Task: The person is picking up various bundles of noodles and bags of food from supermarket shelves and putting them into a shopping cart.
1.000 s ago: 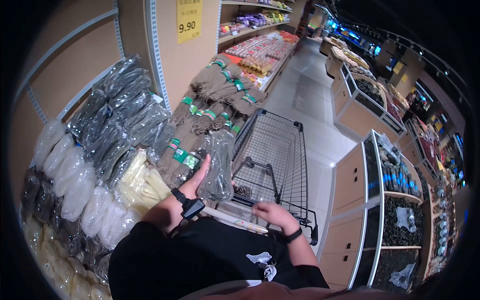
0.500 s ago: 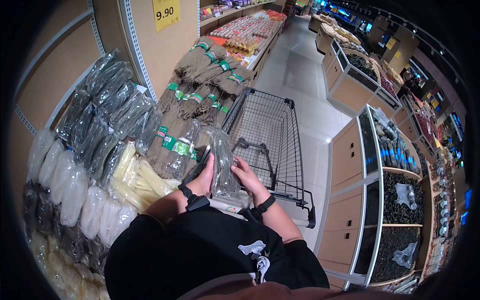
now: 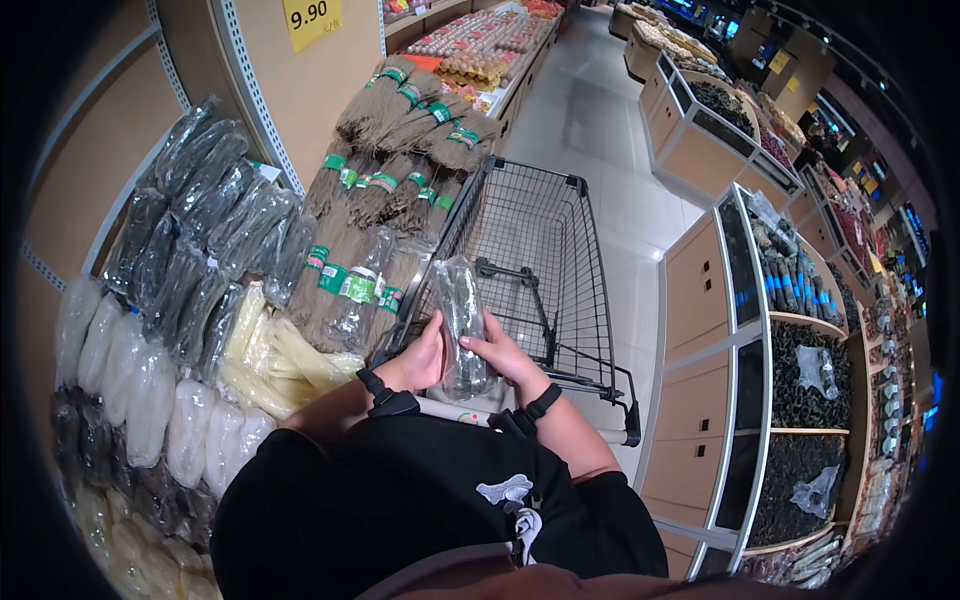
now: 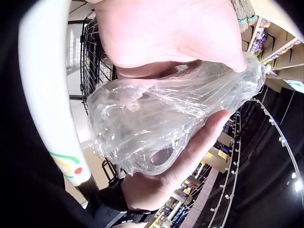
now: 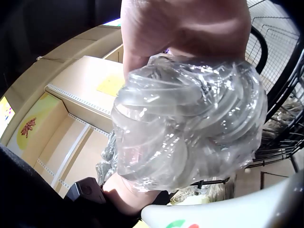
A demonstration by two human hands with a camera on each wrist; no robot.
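Note:
Both hands hold a clear plastic pack of glass noodles (image 3: 462, 315) in front of the chest, over the cart's handle. Translucent, broad strands lie folded inside the shiny wrap, as the right wrist view shows at one rounded end (image 5: 190, 126). The left hand (image 3: 424, 358) grips its left side, thumb pointing up along it. On the other side, the right hand (image 3: 504, 356) lays its thumb across the front of the pack. In the left wrist view the left hand (image 4: 171, 35) is above the pack, the right hand's fingers below. The fingers behind the pack are partly hidden.
A black wire shopping cart (image 3: 535, 270) stands just ahead, its pale handle (image 3: 455, 411) close to the body. Bundled dried noodles with green bands (image 3: 385, 180) and bagged noodles (image 3: 200, 280) are stacked at left. Wooden display bins (image 3: 690, 380) line the right of the aisle.
The right hand has come from beside the cart handle to the pack, which the left hand alone held at first. The pack has turned and moved slightly right.

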